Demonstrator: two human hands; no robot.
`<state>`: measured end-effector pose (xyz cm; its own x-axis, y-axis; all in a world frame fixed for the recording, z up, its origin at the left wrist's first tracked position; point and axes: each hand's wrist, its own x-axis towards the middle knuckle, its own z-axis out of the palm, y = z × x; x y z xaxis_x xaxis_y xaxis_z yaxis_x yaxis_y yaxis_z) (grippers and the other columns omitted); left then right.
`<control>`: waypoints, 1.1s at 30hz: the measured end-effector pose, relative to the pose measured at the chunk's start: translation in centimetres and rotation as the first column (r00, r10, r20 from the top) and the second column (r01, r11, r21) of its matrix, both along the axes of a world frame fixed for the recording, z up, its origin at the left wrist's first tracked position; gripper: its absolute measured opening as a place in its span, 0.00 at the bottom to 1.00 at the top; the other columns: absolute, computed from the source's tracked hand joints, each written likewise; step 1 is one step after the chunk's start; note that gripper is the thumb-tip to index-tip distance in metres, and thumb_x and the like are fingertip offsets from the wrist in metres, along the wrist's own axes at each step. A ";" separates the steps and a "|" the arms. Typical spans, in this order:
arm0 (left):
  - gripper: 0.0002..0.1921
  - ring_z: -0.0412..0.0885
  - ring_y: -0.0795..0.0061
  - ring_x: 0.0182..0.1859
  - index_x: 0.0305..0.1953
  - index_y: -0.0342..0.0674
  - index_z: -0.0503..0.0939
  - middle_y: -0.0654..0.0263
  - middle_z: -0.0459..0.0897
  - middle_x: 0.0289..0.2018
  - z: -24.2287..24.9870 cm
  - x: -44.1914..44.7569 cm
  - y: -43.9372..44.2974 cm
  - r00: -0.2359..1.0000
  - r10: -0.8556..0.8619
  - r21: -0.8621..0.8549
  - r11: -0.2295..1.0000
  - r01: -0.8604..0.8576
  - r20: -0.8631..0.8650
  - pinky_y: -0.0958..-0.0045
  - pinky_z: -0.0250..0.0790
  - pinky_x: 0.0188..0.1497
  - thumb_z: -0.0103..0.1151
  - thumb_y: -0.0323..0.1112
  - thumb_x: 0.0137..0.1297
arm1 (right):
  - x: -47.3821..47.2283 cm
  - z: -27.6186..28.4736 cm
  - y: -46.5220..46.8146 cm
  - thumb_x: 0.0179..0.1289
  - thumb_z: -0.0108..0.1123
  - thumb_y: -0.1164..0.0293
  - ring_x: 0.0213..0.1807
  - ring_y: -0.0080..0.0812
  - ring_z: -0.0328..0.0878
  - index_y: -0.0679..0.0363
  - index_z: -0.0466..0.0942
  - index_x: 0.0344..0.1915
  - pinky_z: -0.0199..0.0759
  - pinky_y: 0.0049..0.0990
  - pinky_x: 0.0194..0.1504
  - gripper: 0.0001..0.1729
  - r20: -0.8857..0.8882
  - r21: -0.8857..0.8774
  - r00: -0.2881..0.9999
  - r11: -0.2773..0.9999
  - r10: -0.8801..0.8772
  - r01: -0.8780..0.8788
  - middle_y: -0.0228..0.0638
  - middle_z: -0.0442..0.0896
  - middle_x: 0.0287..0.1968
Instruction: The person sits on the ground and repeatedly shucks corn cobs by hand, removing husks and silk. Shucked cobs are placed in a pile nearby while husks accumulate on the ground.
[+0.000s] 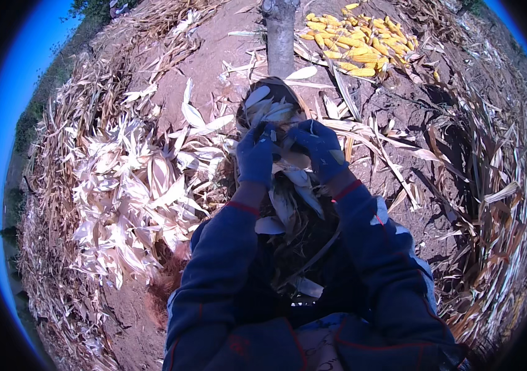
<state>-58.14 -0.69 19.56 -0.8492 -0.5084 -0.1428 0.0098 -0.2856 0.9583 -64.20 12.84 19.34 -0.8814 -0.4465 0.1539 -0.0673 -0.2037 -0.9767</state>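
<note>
My left hand (pixel 256 153), in a blue-grey work glove, is curled with its fingertips at a bundle of pale corn husks (pixel 272 111). Close by on the right, my right hand (pixel 320 147), gloved alike, has bent fingers near the same husks. Shadow and fingers hide what lies between the fingertips, so I cannot tell what either hand grips. Loose husk leaves (pixel 284 206) hang or lie below the hands, between my forearms.
A large heap of pale husks (pixel 128 195) lies at the left. Husked yellow corn cobs (pixel 361 41) are piled at the upper right. A tree trunk or wooden post (pixel 280 44) is ahead. Reddish corn silk (pixel 166 283) lies lower left, and dry stalks (pixel 491 218) cover the right side.
</note>
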 end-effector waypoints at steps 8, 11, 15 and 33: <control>0.15 0.78 0.75 0.30 0.48 0.42 0.77 0.67 0.80 0.30 -0.5 -0.5 -0.4 0.998 -0.054 0.129 0.990 0.052 0.017 0.71 0.75 0.26 0.52 0.44 0.65 | -0.6 0.0 0.5 0.61 0.58 0.70 0.33 0.24 0.77 0.64 0.75 0.37 0.72 0.22 0.39 0.09 0.228 -0.050 0.973 0.998 0.047 -0.036 0.32 0.79 0.33; 0.14 0.77 0.78 0.27 0.47 0.43 0.77 0.69 0.79 0.29 -0.2 -0.2 -0.1 0.998 -0.022 0.145 0.989 0.014 0.056 0.74 0.72 0.24 0.54 0.42 0.63 | -0.5 -0.4 -0.2 0.59 0.61 0.70 0.33 0.25 0.76 0.63 0.75 0.37 0.71 0.22 0.39 0.09 0.039 0.014 0.999 1.000 -0.008 0.007 0.32 0.79 0.33; 0.14 0.76 0.79 0.25 0.46 0.42 0.77 0.70 0.78 0.29 0.1 -0.3 0.6 0.998 0.028 0.081 0.996 -0.032 0.052 0.76 0.70 0.22 0.56 0.41 0.62 | 1.1 0.5 -0.7 0.55 0.65 0.72 0.32 0.22 0.74 0.62 0.77 0.34 0.69 0.21 0.36 0.08 -0.505 0.333 0.860 0.904 -0.068 0.267 0.29 0.79 0.32; 0.12 0.75 0.83 0.29 0.43 0.36 0.80 0.67 0.80 0.30 -1.3 -0.9 0.0 0.998 0.023 0.008 1.000 -0.023 -0.056 0.80 0.69 0.31 0.59 0.33 0.59 | 0.2 -1.1 0.1 0.58 0.59 0.72 0.28 0.16 0.69 0.60 0.76 0.31 0.65 0.17 0.30 0.04 -0.149 0.117 0.982 0.984 -0.119 0.137 0.24 0.75 0.27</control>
<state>-59.01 -0.68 18.29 -0.8440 -0.5270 -0.0994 0.0699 -0.2919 0.9539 -64.03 12.93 18.21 -0.9062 -0.3549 0.2298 -0.2232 -0.0601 -0.9729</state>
